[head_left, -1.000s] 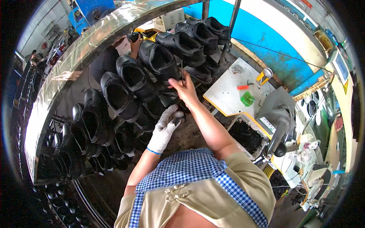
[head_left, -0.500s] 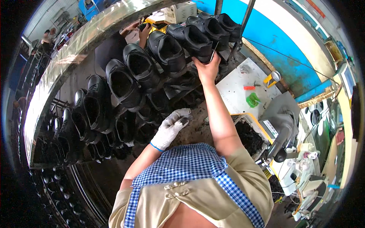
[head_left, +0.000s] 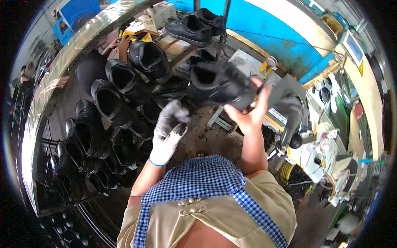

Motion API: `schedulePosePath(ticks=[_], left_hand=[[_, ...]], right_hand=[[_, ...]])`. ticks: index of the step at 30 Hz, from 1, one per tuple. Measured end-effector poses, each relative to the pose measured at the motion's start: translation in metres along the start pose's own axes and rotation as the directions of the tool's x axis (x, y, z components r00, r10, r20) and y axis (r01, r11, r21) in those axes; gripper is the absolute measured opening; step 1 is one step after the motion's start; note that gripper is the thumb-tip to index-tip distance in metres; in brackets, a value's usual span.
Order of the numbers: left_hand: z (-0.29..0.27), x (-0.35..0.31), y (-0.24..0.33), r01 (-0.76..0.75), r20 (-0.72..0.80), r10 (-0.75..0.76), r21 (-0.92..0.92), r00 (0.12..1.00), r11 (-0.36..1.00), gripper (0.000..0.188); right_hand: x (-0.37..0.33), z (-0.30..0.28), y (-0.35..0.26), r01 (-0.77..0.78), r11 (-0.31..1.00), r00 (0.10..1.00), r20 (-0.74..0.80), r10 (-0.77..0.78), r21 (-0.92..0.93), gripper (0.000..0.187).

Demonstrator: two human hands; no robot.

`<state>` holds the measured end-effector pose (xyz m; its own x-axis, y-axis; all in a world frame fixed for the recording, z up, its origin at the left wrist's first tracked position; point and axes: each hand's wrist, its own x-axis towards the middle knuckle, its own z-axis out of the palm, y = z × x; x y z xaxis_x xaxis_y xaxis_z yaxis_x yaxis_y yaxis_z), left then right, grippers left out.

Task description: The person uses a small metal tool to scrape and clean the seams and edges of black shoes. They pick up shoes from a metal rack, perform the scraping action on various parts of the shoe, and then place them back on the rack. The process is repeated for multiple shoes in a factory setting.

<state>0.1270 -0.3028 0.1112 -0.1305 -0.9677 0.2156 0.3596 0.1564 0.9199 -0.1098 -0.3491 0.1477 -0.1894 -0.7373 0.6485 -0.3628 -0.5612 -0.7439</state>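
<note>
A black lace-up shoe (head_left: 223, 84) is up off the rack, blurred by motion, its opening turned upward and its toe hard to make out. My bare right hand (head_left: 250, 109) grips it from the right, thumb below and fingers behind. A thin dark strip by those fingers is too blurred to name. My left hand (head_left: 167, 134) wears a white glove with greyed fingertips. Its fingers and thumb stand apart with nothing between them, just left of the held shoe and close to the shoes on the rack (head_left: 109, 101).
Several black shoes line the rack's upper and lower levels. A metal rail (head_left: 39, 111) curves along its far left side. Across it, another person's hands (head_left: 120, 45) are at work. To the right are a white table (head_left: 244, 60), a yellow can (head_left: 269, 64) and a grey machine (head_left: 291, 120).
My right hand has lifted a shoe from the far right of the rack and brought it nearer. My left hand has risen toward it. The view has shifted.
</note>
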Motion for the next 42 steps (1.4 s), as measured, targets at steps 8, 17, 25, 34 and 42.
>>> schedulePosePath(ticks=[8,17,25,34,42], left_hand=[[0.004,0.016,0.021,-0.018,0.241,-0.059,0.304,0.969,0.952,0.017],[0.003,-0.010,0.013,0.036,0.273,-0.100,0.232,0.957,0.972,0.028],[-0.008,-0.017,0.003,-0.169,0.213,0.073,0.475,0.974,0.864,0.027],[-0.003,-0.019,0.022,0.044,0.214,-0.069,0.121,0.974,0.992,0.030],[-0.003,-0.016,-0.002,-0.472,0.477,0.191,0.585,0.858,0.660,0.015]], right_hand=[[-0.048,0.012,-0.019,0.037,0.999,0.903,0.428,-0.029,-0.010,0.078],[-0.052,0.002,-0.045,0.157,0.987,0.904,0.408,-0.130,-0.032,0.031],[-0.062,0.033,-0.050,0.408,0.871,0.879,0.375,-0.294,-0.274,0.013],[-0.069,0.026,-0.011,-0.434,0.728,0.892,0.370,0.262,0.530,0.011],[-0.094,-0.017,0.011,-0.694,0.687,0.665,0.557,0.497,0.215,0.045]])
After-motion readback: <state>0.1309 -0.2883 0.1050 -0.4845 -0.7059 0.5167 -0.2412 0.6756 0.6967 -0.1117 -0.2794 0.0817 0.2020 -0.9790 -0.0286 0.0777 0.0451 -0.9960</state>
